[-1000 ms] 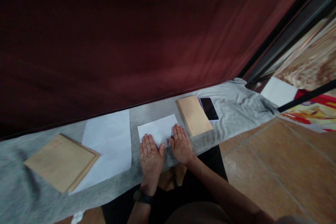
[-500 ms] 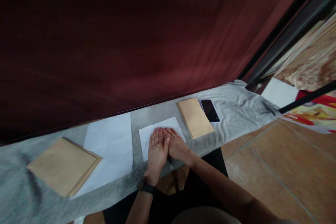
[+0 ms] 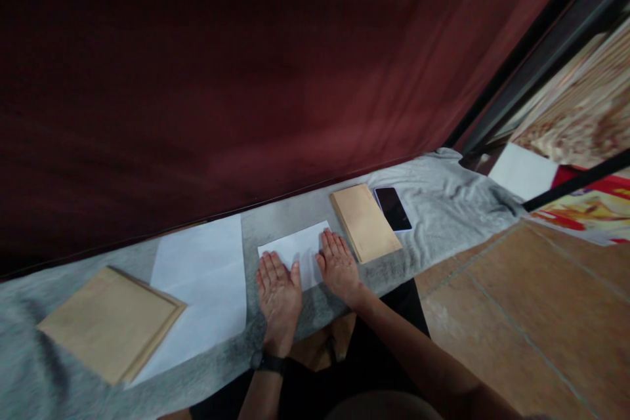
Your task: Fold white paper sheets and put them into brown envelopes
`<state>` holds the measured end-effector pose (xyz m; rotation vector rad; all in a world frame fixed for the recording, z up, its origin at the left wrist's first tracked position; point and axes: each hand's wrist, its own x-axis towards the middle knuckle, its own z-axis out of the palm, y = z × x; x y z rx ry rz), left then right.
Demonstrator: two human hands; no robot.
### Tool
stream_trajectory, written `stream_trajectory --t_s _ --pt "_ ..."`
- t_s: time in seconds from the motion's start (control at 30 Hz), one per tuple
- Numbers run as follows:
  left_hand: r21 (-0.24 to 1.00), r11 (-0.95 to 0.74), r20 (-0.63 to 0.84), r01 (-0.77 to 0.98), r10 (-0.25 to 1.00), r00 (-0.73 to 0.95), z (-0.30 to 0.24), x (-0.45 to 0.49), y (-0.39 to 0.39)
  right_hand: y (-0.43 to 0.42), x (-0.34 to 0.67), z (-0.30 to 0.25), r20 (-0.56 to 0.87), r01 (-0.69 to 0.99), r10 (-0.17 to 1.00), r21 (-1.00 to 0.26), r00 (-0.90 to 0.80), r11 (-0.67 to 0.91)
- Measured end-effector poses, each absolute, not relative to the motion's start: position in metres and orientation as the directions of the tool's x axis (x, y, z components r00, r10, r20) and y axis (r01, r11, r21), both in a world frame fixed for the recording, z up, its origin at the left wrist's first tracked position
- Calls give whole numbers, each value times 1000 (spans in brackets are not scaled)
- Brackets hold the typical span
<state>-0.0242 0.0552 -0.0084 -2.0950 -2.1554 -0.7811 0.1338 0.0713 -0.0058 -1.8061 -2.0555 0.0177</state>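
A small folded white paper (image 3: 298, 248) lies on the grey cloth (image 3: 443, 203) in front of me. My left hand (image 3: 278, 294) rests flat on its near left part, fingers stretched out. My right hand (image 3: 337, 266) lies flat on its right edge, fingers spread a little. Neither hand holds anything. A dark watch sits on my left wrist.
A stack of tan envelopes (image 3: 365, 222) lies right of the paper, with a black phone (image 3: 392, 208) beside it. A large white sheet (image 3: 199, 292) and another tan envelope stack (image 3: 108, 321) lie to the left. A dark red curtain hangs behind. Tiled floor is at the right.
My hands were apart on the paper, came together over its middle, and have now slid apart again to its left and right sides.
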Motion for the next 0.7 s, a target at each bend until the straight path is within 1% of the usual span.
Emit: stream_trajectory --t_s 0.2,0.33,0.43,0.53,0.63,0.7 --pt "297 10 381 955 916 -128 -3 -27 52 68 135 -8 276 953 960 -275 -50 129" --pt "245 -14 371 969 925 -81 7 -28 57 71 137 -2 258 949 964 -287 -57 133" --pt "240 -124 333 963 942 39 12 -22 65 76 137 5 257 927 956 -306 -140 218" --pt "286 -223 296 932 945 135 12 -14 77 83 131 10 249 879 927 -322 -280 351" --pt "310 -252 255 917 951 175 11 -10 88 91 124 10 222 840 888 -296 -402 455" --pt "302 -247 221 921 958 184 9 -10 92 95 121 8 198 832 873 -268 -446 486"
